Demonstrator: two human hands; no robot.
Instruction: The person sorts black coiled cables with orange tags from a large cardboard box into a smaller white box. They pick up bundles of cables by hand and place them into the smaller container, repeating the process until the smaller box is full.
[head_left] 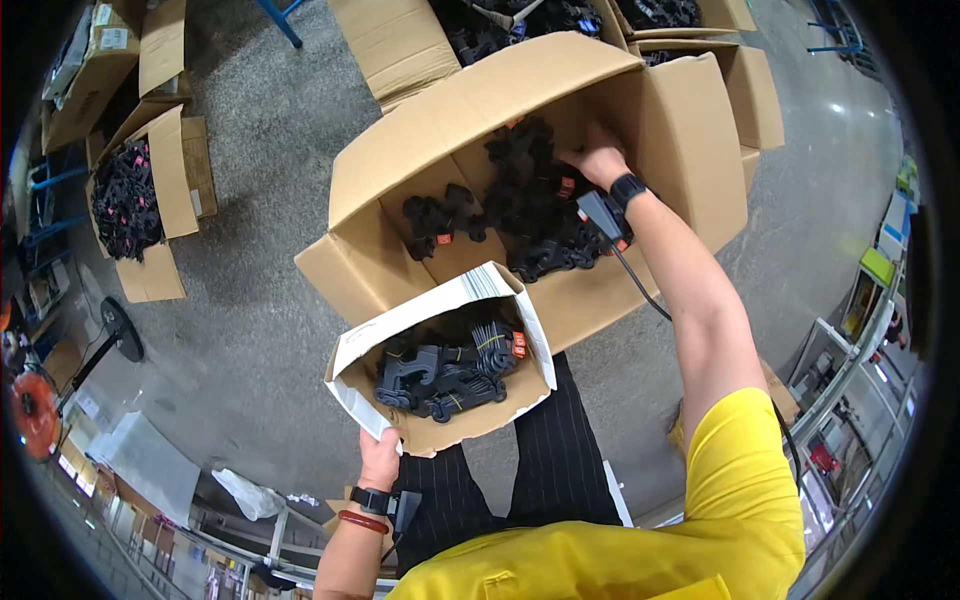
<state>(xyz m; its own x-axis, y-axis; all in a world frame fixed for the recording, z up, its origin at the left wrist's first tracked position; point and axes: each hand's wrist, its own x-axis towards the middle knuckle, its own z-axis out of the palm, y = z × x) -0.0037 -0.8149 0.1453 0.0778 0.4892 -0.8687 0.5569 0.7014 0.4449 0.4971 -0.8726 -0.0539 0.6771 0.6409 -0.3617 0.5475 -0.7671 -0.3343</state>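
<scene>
My left hand is closed on the near left edge of a small white-and-brown cardboard box, tilted above my legs. Inside it lie bundles of black plastic pieces, perhaps small hangers, with yellow bands and orange tags. Beyond stands a large open carton, and my right hand reaches into its far right part. Its thumb stretches toward a heap of black pieces, apart from the fingers, which are partly in shadow; I see nothing held there. A grey device with a cable is strapped at that wrist.
More open cartons of black pieces stand behind the large one, such as the box at the top. At the left is another carton filled with black pieces. A black fan stands on the grey floor. Metal racks line the right.
</scene>
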